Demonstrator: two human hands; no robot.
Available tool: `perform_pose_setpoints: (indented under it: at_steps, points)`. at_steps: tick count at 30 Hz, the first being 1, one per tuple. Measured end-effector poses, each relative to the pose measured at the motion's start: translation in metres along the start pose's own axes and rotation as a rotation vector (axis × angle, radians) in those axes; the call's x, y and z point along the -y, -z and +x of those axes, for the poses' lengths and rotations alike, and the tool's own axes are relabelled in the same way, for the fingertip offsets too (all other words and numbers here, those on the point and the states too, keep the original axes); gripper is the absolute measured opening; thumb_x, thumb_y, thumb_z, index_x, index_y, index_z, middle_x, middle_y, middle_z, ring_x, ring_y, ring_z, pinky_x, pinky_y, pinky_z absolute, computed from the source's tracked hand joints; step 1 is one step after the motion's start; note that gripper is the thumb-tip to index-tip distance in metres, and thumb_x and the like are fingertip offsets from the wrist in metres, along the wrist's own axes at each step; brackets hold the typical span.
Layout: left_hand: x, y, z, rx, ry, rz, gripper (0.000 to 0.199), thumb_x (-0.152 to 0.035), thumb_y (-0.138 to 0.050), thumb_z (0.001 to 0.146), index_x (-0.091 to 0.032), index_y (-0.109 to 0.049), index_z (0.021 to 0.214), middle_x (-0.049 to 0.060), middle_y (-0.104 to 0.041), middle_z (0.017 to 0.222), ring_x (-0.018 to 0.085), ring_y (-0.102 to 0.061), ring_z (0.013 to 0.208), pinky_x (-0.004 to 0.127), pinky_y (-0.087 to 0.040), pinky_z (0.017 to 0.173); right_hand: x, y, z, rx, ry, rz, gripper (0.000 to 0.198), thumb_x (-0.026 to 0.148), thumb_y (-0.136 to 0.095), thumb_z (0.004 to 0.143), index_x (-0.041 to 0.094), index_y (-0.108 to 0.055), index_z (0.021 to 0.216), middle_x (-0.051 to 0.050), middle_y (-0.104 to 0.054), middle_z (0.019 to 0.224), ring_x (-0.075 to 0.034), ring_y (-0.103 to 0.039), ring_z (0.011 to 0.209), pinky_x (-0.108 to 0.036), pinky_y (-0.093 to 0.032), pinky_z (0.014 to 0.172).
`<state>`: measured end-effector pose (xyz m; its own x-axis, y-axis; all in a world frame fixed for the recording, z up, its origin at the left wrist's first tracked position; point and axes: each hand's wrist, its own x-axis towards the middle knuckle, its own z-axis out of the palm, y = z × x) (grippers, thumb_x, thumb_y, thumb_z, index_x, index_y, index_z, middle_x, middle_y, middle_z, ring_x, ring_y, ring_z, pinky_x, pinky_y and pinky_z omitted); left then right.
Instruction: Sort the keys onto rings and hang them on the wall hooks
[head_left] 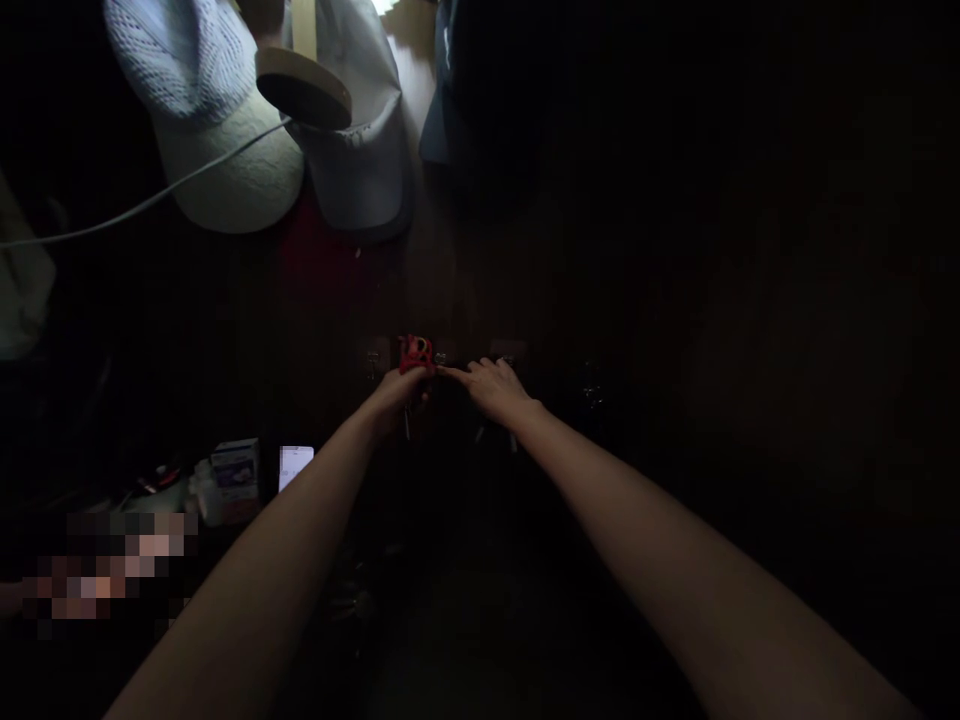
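Note:
My left hand (401, 389) is closed around a small red item (416, 352) with black and yellowish parts, perhaps bunched cloth; its exact kind is too dark to make out. Just right of it, a small metal hook (441, 357) is fixed to the dark surface. My right hand (495, 387) has its fingers apart, one stretched left toward that hook and the red item. Whether the fingertip touches them I cannot tell. Behind the right fingers is another hook (508, 359), partly covered. A further hook (373, 360) sits left of my left hand.
A cream-brimmed cap (225, 165), a grey cap (360, 170) and a dark blue hat (465, 110) hang above. A round wooden piece (304, 88) and a white cord (187, 178) cross them. Lower left are a small box (236, 475) and a lit phone (295, 465). Much is dark.

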<state>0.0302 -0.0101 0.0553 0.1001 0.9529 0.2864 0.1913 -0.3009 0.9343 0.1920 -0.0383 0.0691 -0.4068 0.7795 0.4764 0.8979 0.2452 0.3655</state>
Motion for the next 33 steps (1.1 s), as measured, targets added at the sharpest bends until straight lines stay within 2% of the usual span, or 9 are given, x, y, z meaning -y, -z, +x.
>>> perform_pose_setpoints:
  at_steps: [3,6,11,15,20,23,26,30,33]
  points:
    - [-0.002,0.006,-0.005,0.003,0.031,-0.038,0.028,-0.033,-0.053,0.072,-0.013,-0.061,0.089,0.001,-0.058,0.061,0.008,-0.049,0.047,0.020,-0.041,0.047,0.002,0.002,-0.001,0.035,-0.007,0.026,0.056,0.012,-0.032,0.088,0.036,-0.025,0.138,-0.008,-0.059,0.105,-0.023,-0.050,0.098,-0.038,-0.032,0.083]
    - [0.029,0.004,-0.028,0.132,0.138,0.065,0.026,-0.023,-0.066,0.060,-0.013,-0.062,0.083,0.000,-0.060,0.060,0.011,-0.053,0.052,0.021,-0.043,0.050,0.005,0.003,-0.011,0.036,-0.021,0.119,0.063,0.008,-0.037,0.084,0.031,-0.021,0.140,-0.008,-0.059,0.110,-0.022,-0.050,0.100,-0.038,-0.031,0.086]
    - [0.111,-0.005,-0.083,0.272,0.299,0.296,0.027,-0.022,-0.067,0.058,-0.015,-0.061,0.084,-0.001,-0.062,0.063,0.013,-0.057,0.056,0.022,-0.043,0.053,0.000,-0.009,-0.049,-0.187,-0.121,0.371,0.060,0.004,-0.036,0.081,0.027,-0.032,0.136,-0.004,-0.061,0.109,-0.019,-0.050,0.100,-0.035,-0.034,0.088]
    - [0.137,-0.003,-0.094,0.363,0.338,0.350,0.038,-0.032,-0.069,0.059,-0.017,-0.060,0.092,0.002,-0.066,0.072,0.019,-0.063,0.069,0.025,-0.047,0.059,-0.016,-0.034,-0.082,-0.350,-0.301,0.621,0.051,0.002,-0.036,0.077,0.024,-0.049,0.122,-0.003,-0.063,0.100,-0.016,-0.054,0.096,-0.031,-0.040,0.087]
    - [0.105,-0.015,-0.073,0.045,0.030,0.420,0.036,-0.025,-0.062,0.067,-0.015,-0.058,0.101,0.011,-0.063,0.108,0.024,-0.058,0.101,0.029,-0.044,0.083,-0.032,-0.069,-0.100,-0.362,-0.548,0.877,0.046,0.002,-0.040,0.073,0.022,-0.055,0.111,-0.003,-0.063,0.097,-0.014,-0.059,0.091,-0.031,-0.045,0.086]
    - [0.073,-0.045,-0.061,0.026,-0.099,0.308,0.038,-0.030,-0.059,0.072,-0.017,-0.056,0.107,0.011,-0.060,0.114,0.024,-0.054,0.108,0.032,-0.040,0.090,-0.030,-0.085,-0.095,-0.315,-0.573,1.140,0.053,-0.002,-0.040,0.068,0.020,-0.052,0.115,-0.005,-0.062,0.108,-0.012,-0.060,0.094,-0.030,-0.047,0.086]
    - [0.048,-0.082,-0.050,0.015,-0.159,0.133,0.060,-0.039,-0.065,0.068,-0.014,-0.047,0.120,0.014,-0.055,0.122,0.025,-0.050,0.113,0.031,-0.037,0.093,-0.021,-0.092,-0.087,-0.324,-0.545,1.354,0.056,-0.003,-0.041,0.063,0.019,-0.051,0.113,-0.006,-0.062,0.109,-0.012,-0.059,0.099,-0.030,-0.045,0.089]
    - [0.030,-0.119,-0.029,-0.066,-0.114,0.067,0.076,-0.046,-0.072,0.058,-0.012,-0.045,0.121,0.017,-0.057,0.118,0.026,-0.052,0.109,0.031,-0.039,0.087,-0.011,-0.088,-0.085,-0.255,-0.548,1.435,0.048,0.003,-0.045,0.066,0.019,-0.053,0.111,-0.003,-0.066,0.095,-0.015,-0.062,0.089,-0.032,-0.048,0.083]
    - [0.026,-0.129,-0.017,-0.029,0.021,-0.090,0.062,-0.041,-0.077,0.051,-0.013,-0.055,0.102,0.011,-0.065,0.095,0.023,-0.059,0.090,0.027,-0.042,0.073,-0.013,-0.081,-0.090,-0.225,-0.510,1.351,0.046,0.002,-0.043,0.066,0.018,-0.056,0.107,-0.001,-0.066,0.088,-0.016,-0.061,0.085,-0.031,-0.048,0.080]
